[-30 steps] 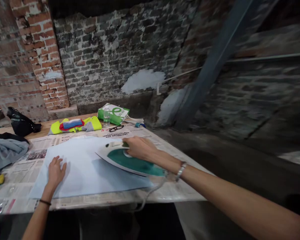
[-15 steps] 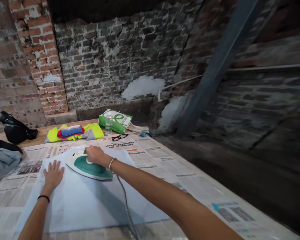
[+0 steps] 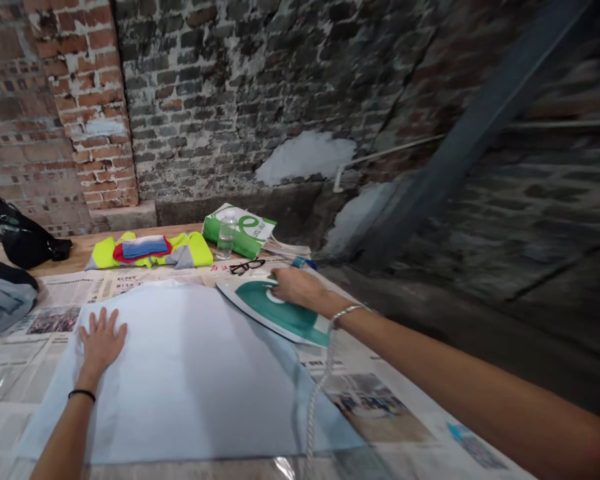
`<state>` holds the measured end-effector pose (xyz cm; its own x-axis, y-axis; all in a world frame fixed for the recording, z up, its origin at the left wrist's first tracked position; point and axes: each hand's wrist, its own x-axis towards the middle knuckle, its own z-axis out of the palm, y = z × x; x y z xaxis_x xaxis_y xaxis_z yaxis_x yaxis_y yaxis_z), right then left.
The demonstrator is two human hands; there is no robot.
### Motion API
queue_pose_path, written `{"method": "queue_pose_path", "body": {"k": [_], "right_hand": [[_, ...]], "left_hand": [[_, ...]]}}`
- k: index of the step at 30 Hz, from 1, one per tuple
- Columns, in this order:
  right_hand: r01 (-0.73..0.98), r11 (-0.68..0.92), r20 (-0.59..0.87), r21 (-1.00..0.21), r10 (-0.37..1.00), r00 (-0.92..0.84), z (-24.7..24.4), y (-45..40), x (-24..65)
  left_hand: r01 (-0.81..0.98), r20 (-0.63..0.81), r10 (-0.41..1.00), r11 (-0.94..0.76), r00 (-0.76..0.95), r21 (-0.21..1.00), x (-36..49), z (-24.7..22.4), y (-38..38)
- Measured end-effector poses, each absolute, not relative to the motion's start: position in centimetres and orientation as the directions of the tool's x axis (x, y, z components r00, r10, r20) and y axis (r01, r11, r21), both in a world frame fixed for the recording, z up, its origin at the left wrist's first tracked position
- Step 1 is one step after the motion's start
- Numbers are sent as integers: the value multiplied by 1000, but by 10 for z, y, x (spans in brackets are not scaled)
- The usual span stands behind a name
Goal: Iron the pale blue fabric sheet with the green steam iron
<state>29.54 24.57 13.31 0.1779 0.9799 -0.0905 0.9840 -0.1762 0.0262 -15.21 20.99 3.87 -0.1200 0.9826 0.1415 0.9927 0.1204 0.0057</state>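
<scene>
R hand point(image 3: 300, 290) was closed round the teal/wht iron point(image 3: 287, 319), which was at the R edge of the lt-blue cloth point(image 3: 180, 380); couldn't tell if its base touched; cord point(image 3: 314, 400) ran from by R hand twd wearer. L hand point(image 3: 101, 340) lay flat on cloth's L side, fingers spread, newspaper point(image 3: 10, 377) showing outside both hands. Blk glasses point(image 3: 247, 267) were just beyond R hand, btl point(image 3: 225, 243) & grn/wht bag point(image 3: 253, 229) farther, hi-vis ylw garment point(image 3: 200, 250) beyond L hand.
</scene>
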Motion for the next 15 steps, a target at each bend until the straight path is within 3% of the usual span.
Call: {"method": "queue_pose_path", "body": {"k": [10, 12, 15], "right_hand": [[966, -259, -40, -5, 965, 258, 159, 151, 313], [974, -227, -48, -10, 973, 226, 168, 127, 306], [991, -130, -91, -36, 988, 126, 175, 96, 286]], "left_hand": [[988, 104, 989, 88, -101, 127, -155, 65, 199], [990, 121, 992, 14, -32, 140, -141, 69, 180], [947, 155, 961, -256, 229, 192, -103, 67, 128]]}}
